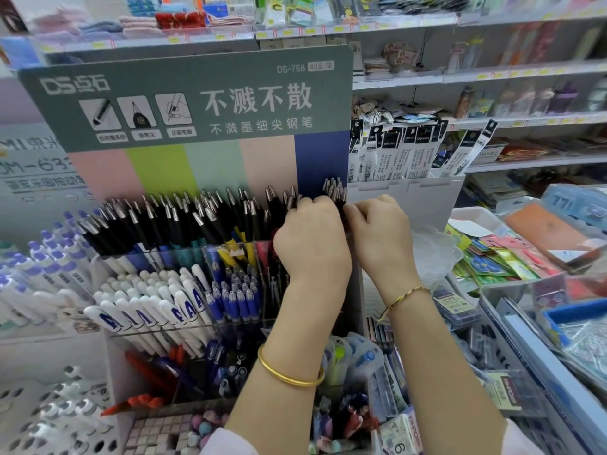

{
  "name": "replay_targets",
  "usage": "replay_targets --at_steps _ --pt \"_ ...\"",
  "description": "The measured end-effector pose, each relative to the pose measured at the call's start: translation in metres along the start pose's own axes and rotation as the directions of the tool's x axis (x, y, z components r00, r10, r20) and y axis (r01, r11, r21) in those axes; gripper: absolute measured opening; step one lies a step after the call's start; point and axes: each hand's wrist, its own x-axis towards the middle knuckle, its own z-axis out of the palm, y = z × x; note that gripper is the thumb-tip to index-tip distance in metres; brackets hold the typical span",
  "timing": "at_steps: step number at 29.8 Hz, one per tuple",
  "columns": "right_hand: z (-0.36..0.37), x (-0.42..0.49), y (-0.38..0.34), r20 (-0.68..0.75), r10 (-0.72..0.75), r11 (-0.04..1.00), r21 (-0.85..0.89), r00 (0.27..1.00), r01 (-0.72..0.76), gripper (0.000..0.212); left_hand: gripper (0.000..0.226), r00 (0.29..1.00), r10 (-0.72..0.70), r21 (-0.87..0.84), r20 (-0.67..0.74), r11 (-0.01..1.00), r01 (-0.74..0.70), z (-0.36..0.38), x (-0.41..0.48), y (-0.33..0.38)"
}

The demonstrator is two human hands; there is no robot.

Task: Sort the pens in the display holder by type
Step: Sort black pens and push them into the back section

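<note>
L hand (312, 239) & R hand (382, 233), fingers curled round black pens (335, 189) mid-frame; a slip could scatter them into neighbouring compartments.

Fig.: tiered clear display holder (157, 332) w/ green header card (197, 93) at 12 o'clock. Top tier: black pens (184, 221), silver tips. Mid tier: white pens (147, 300) toward 9 o'clock, blue-capped pens (234, 302) beside. Lowest tier: red & blue pens (170, 366). Store shelves (492, 77) at 1–2 o'clock, goods blurred.
</note>
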Motion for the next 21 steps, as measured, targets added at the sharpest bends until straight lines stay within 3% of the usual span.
replay_targets --at_steps 4,10,15,21 --pt "0.005 -0.004 0.002 0.001 0.006 1.0 0.014 1.0 -0.006 0.028 0.019 1.0 0.016 0.02 0.017 1.0 -0.016 0.001 -0.002 0.0" --pt "0.007 -0.008 0.001 -0.024 0.021 0.999 0.034 0.999 -0.02 0.026 0.016 0.999 0.022 -0.053 -0.038 0.998 -0.024 0.002 -0.007 -0.003" --pt "0.001 -0.013 -0.002 -0.081 0.02 0.998 0.054 0.996 -0.016 0.025 0.011 0.976 0.08 -0.206 -0.201 0.971 -0.122 0.0 -0.015 -0.007" --pt "-0.003 -0.018 -0.008 -0.133 0.008 0.996 0.092 0.991 0.004 0.025 0.037 0.947 0.178 -0.371 -0.267 0.888 -0.272 -0.011 -0.023 -0.023"
